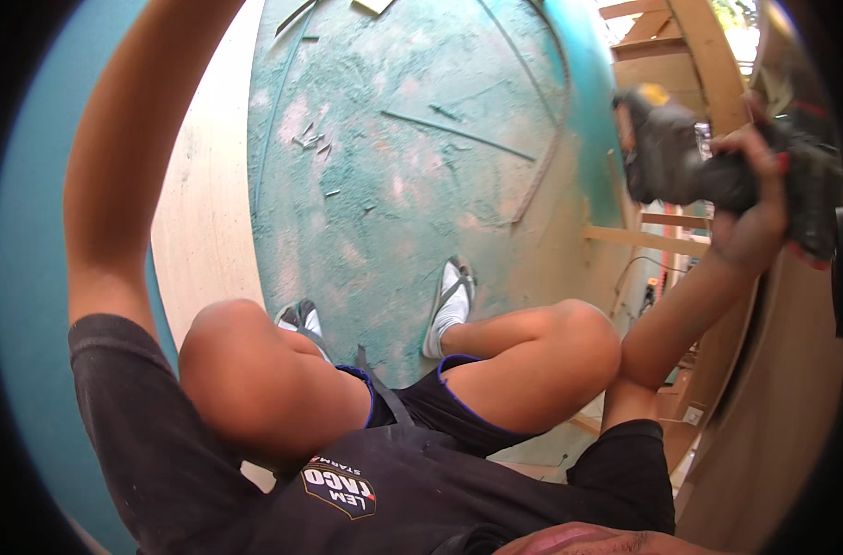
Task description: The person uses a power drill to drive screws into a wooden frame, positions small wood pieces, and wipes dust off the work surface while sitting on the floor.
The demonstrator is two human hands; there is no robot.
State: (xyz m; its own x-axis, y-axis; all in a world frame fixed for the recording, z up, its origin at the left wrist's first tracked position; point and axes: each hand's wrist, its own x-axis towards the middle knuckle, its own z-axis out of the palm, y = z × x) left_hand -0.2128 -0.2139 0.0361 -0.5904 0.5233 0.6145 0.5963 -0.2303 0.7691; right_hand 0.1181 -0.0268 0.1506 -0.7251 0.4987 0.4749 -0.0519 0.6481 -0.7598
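My right hand (759, 208), raised at the far right, is wrapped round the handle of a dark cordless drill (657, 148). The tool's body points toward the upper middle, and its battery end lies at the right rim. Motion blurs it, so the tip and any bit cannot be made out. My left arm (125, 166) reaches up past the top edge at the left, and the left hand is out of the picture.
I squat on a dusty teal floor (366, 240). A pale board (204, 194) lies along the left, beside a blue panel (33, 231). Several screws or nails (310, 139) and a thin strip (458, 134) lie ahead. Wooden framing (648, 240) stands at the right.
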